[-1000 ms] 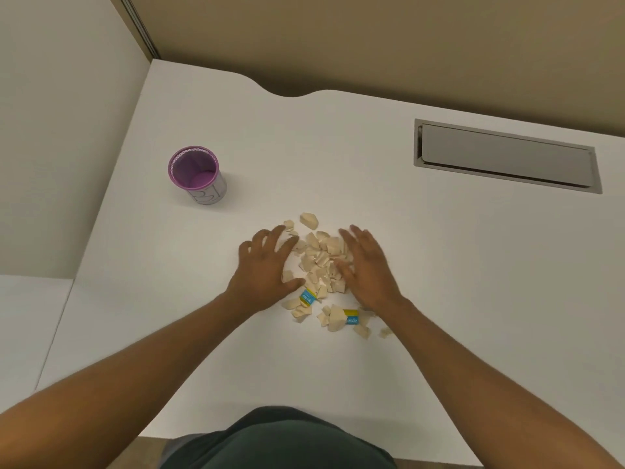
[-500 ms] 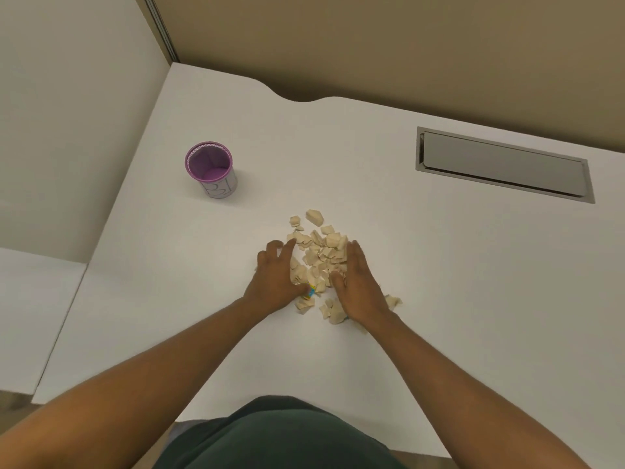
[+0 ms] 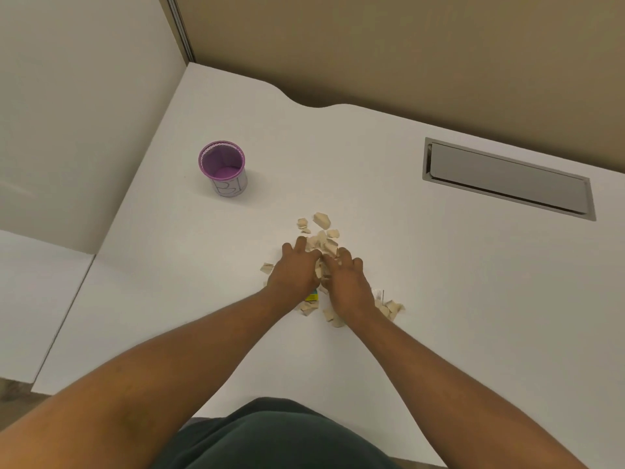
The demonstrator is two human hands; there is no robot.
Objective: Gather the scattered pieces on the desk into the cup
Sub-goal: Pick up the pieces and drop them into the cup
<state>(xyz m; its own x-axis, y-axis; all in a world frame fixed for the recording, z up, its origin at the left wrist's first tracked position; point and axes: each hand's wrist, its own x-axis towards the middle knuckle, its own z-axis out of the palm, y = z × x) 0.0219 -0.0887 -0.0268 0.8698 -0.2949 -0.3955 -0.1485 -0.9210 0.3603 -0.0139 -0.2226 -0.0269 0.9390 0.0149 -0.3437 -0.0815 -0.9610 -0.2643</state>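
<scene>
The white desk (image 3: 439,299) carried the upright purple cup (image 3: 223,170). Right of the cup, nearer the person, the left hand (image 3: 294,272) and right hand (image 3: 348,282), fingers (image 3: 299,244) nearly straight, pressed the tan pieces (image 3: 322,220) together between them.

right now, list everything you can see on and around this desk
cup: one, purple with a white label, upright at the desk's far left, apart from the pile
pieces: many, beige, heaped mid-desk between and around the hands
scrap: one, blue and yellow, in the pile by the left wrist
desk: one, white
hatch: one, grey, recessed in the desk's far right
wall: tan, behind the desk
partition: white, left of the desk
clothing: dark green, bottom edge
left hand: on the pile's left side, fingers stretched
right hand: on the pile's right side, beside the left hand
</scene>
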